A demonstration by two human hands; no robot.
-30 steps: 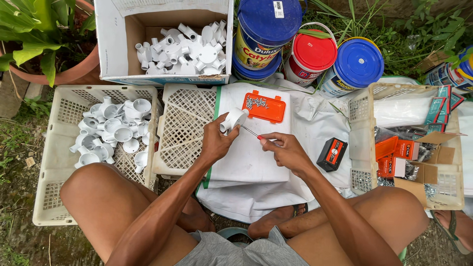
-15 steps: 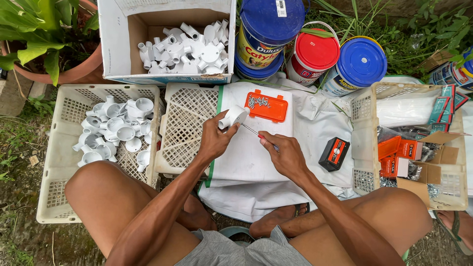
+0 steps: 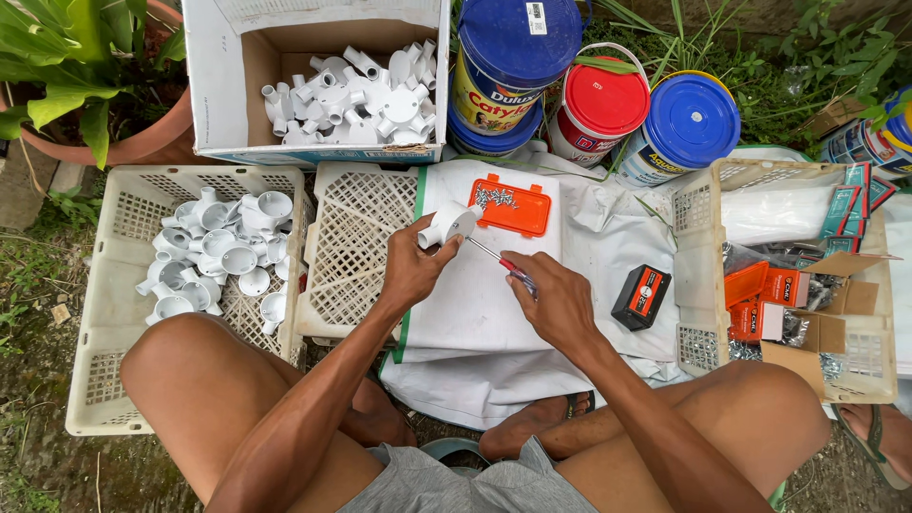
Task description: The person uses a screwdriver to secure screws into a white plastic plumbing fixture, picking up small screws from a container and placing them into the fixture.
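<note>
Left hand (image 3: 410,271) fingers pinch a white pipe fitting (image 3: 446,224); right hand (image 3: 559,302) fingers grip a screwdriver (image 3: 502,264), tip touching the fitting.

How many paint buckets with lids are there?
3 fully seen: a big blue-lidded bucket top middle, a red-lidded bucket beside it, and a second blue-lidded bucket further right. Another blue-lidded can is cut off at the right edge.
</note>
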